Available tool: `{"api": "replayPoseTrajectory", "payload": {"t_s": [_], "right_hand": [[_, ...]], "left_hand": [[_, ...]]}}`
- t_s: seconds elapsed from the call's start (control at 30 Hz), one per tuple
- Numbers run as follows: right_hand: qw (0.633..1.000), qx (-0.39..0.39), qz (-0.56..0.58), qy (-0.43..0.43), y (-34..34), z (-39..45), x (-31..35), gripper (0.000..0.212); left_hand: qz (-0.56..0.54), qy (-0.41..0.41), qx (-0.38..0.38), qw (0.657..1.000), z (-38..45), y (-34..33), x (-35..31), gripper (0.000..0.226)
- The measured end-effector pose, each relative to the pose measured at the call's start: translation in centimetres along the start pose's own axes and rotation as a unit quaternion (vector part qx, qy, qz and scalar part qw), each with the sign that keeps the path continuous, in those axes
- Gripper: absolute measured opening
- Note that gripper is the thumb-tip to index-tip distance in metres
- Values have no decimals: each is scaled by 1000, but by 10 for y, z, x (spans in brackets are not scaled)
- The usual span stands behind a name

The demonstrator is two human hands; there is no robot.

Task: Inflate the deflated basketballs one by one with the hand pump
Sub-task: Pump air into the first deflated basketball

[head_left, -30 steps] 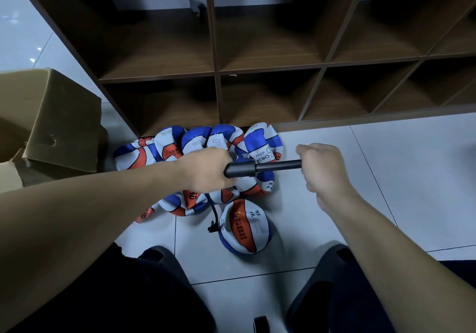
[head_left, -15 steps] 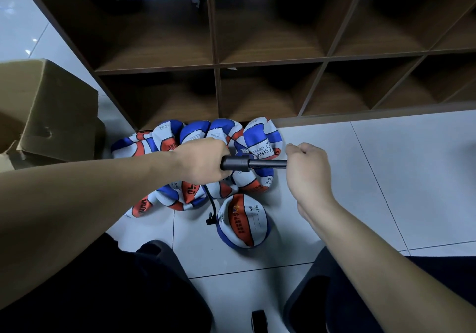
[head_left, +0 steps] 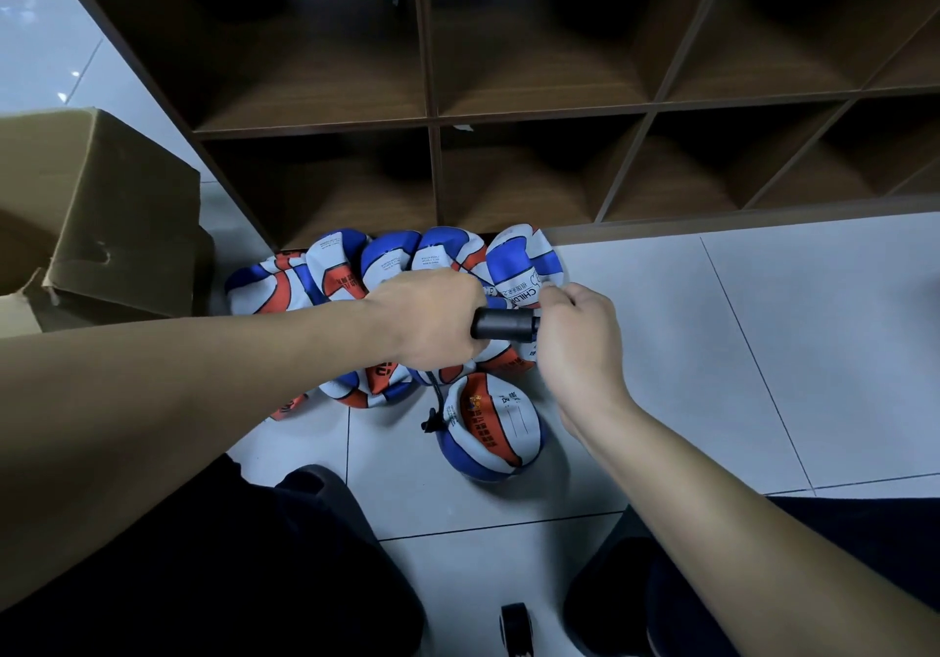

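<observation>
My left hand (head_left: 432, 318) grips the barrel of the black hand pump (head_left: 503, 324), held level above the floor. My right hand (head_left: 580, 336) grips the pump's handle, pushed in against the barrel so no rod shows. A thin black hose (head_left: 435, 397) drops from the pump to a partly inflated blue, white and orange basketball (head_left: 491, 427) on the tiles. Behind the hands, several flat deflated basketballs (head_left: 386, 264) of the same colours lie in a heap against the shelf's foot.
A dark wooden cubby shelf (head_left: 432, 117) stands right behind the balls. A brown cardboard box (head_left: 101, 214) sits at the left. My knees in dark trousers and dark shoes flank the ball. A small black object (head_left: 516, 628) lies on the tiles at the bottom.
My right hand has pushed the pump handle leftward into the barrel; the exposed rod has disappeared. The left hand and the ball stayed in place.
</observation>
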State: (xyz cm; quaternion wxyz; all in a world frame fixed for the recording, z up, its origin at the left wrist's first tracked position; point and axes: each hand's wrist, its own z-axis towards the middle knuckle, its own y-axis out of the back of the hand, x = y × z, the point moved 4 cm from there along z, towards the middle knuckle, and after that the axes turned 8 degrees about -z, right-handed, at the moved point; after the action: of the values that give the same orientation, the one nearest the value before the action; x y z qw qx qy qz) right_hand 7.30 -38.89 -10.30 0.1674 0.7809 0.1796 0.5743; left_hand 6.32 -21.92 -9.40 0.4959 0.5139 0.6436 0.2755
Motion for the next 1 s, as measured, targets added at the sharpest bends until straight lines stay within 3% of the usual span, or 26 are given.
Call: {"api": "replayPoseTrajectory", "payload": {"t_s": [0.3,0.47,0.57,1.0], "right_hand": [[998,61,-27,-21,18,17,4,29],[996,2,17,-82,59,39,7,34],[998,7,-6,-70,61,40,6,35],[999,-25,-26,-24,24,17,3,44]], "left_hand": [[-39,-17,9,999,7,2,2,23],[-76,29,48,996,2,4,37,33],[-88,54,78,991,1,4,51,35],[-5,52,4,999,3,0,14,16]]}}
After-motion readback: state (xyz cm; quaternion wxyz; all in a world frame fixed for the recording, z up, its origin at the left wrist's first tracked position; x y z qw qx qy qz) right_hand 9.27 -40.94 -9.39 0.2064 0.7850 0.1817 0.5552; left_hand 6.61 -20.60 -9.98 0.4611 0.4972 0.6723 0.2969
